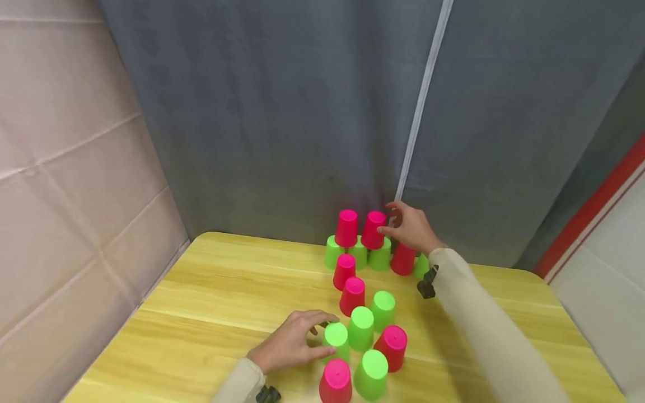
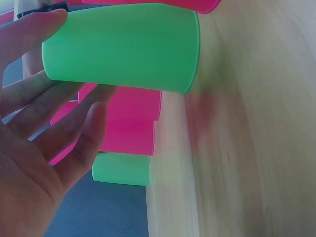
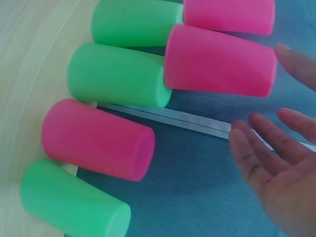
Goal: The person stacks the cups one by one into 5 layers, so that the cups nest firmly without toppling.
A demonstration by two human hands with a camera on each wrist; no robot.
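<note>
left hand [image 1: 292, 342] clasps green cup [image 1: 336, 338], near tabletop's front edge. right hand [image 1: 412, 228], fingers loose, beside upper pink cup [image 1: 373, 230] of stack, far edge. risk: a nudge topples stack.

This is looking like a curtained-off recording booth or test corner rather than a home or kitchen. A grey fabric backdrop [image 1: 282, 112], with a pale strip [image 1: 422, 101] running down it, is hanging just beyond the right hand [image 1: 410, 228], closing off the far edge of the light wooden table [image 1: 211, 291]. Well off to the left of the left hand [image 1: 289, 342], a beige padded wall panel [image 1: 65, 184] is enclosing that side. To the right of the right hand, a red-edged white panel [image 1: 599, 224] is showing. Only plain plastic cups [image 1: 360, 327] are standing on the table around both hands.
</note>
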